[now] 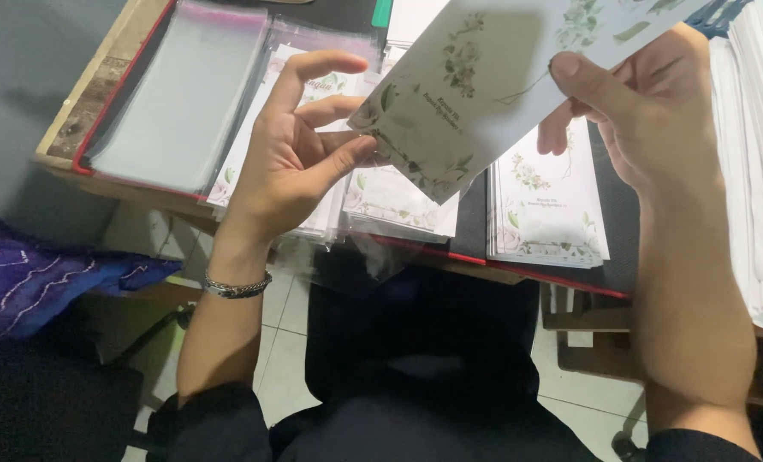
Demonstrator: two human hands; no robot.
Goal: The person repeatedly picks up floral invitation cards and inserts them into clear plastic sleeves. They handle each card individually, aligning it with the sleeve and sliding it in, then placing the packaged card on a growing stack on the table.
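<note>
A long white card point(484, 85) printed with green leaves and flowers is held above the desk, tilted. My left hand point(291, 158) pinches its lower corner between thumb and fingers, together with a thin clear plastic sleeve point(360, 252) that hangs below the desk edge. My right hand point(647, 111) grips the card's upper right part, thumb on top. A metal bracelet point(236, 287) circles my left wrist.
On the desk lie a stack of clear sleeves point(180, 94) at the left, sleeved floral cards point(398, 201) in the middle, a pile of bare floral cards point(548, 205), and a tall white paper stack point(762, 171) at the right. Blue cloth point(30, 274) lies lower left.
</note>
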